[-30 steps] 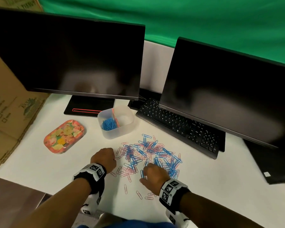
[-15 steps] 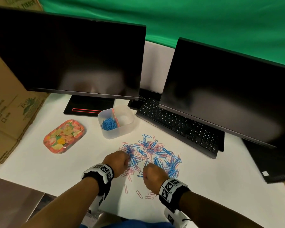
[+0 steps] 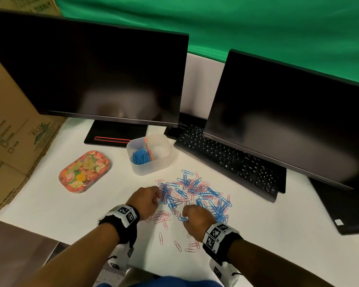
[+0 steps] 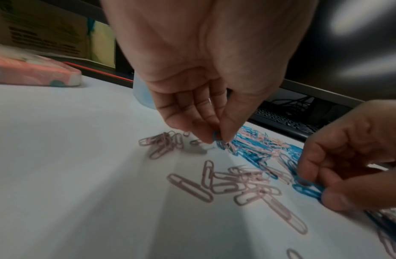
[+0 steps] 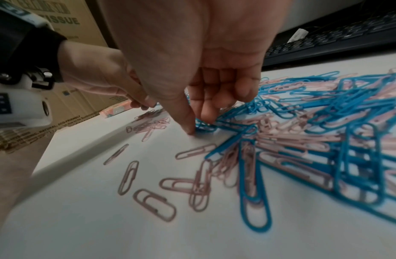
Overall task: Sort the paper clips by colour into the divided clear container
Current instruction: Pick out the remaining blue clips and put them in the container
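A mixed pile of blue and pink paper clips lies on the white table, with loose pink clips nearer me. The clear divided container stands behind the pile; blue clips fill its left compartment beside an orange divider. My left hand is at the pile's left edge and pinches one blue clip between thumb and fingers. My right hand is at the pile's near edge, its thumb and fingers closed on a few blue clips, seen low on the table in the right wrist view.
A floral tin lies left of the container. A black keyboard runs along the pile's far right side under the right monitor. The left monitor stands behind the container. Cardboard boxes line the left edge.
My left hand has moved right and forward from the bare table to the pile's edge and pinched a blue clip. My right hand has drawn slightly left and back with blue clips.
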Available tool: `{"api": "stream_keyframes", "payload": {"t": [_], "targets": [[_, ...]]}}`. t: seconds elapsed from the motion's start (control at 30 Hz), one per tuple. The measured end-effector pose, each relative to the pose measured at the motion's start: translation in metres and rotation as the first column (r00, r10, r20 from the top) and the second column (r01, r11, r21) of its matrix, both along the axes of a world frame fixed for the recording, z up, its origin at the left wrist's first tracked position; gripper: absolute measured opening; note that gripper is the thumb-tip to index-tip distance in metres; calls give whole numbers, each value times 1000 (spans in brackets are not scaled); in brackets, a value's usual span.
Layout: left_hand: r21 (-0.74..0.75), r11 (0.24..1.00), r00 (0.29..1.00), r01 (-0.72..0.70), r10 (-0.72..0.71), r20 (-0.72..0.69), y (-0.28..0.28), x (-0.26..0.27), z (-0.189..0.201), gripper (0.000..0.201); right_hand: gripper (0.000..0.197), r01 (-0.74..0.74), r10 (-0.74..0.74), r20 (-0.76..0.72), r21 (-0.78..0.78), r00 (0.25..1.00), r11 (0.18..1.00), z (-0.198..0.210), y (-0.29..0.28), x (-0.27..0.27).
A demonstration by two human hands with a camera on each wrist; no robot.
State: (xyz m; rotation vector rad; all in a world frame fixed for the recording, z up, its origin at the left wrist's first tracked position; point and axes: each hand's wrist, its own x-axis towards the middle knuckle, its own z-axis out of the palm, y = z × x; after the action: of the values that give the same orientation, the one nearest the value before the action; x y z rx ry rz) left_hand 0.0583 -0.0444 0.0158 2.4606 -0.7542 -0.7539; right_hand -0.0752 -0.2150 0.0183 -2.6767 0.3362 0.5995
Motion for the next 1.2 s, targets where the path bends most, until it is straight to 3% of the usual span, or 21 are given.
{"api": "stream_keyframes", "payload": {"t": [0.13,0.5,0.57,0.67,0.8,0.9,1.1,1.13,1.2], "targets": [[-75,996,999,-45,43,-25,1,0,-2,29,24,-95,95,-9,-70,995,993,0,2,5],[-132,983,990,-127,118,-77,0,-1,3,20,24,-197,175,-164,-126,971,972,6,10,18],[-157,973,983,-171,158,-90,0,2,7,15,17,-151,146,-135,-27,980,988,9,10,18],[-221,934,957,-279,254,-137,1,11,16,13,11,45,-32,-58,232,998,972,18,7,27],[-305,822,868,-480,395,-301,4,29,32,22,14,251,-275,-32,517,961,818,46,5,54],[-354,685,751,-637,448,-484,5,43,49,22,16,404,-427,-166,725,889,558,63,5,82],[-325,530,599,-783,502,-623,9,72,64,19,12,476,-515,-288,834,807,280,90,13,145],[-310,518,580,-797,515,-631,9,77,65,19,16,488,-530,-302,835,793,254,91,15,154],[-298,501,561,-812,531,-634,9,85,65,18,17,478,-536,-267,825,801,303,91,19,173]]}}
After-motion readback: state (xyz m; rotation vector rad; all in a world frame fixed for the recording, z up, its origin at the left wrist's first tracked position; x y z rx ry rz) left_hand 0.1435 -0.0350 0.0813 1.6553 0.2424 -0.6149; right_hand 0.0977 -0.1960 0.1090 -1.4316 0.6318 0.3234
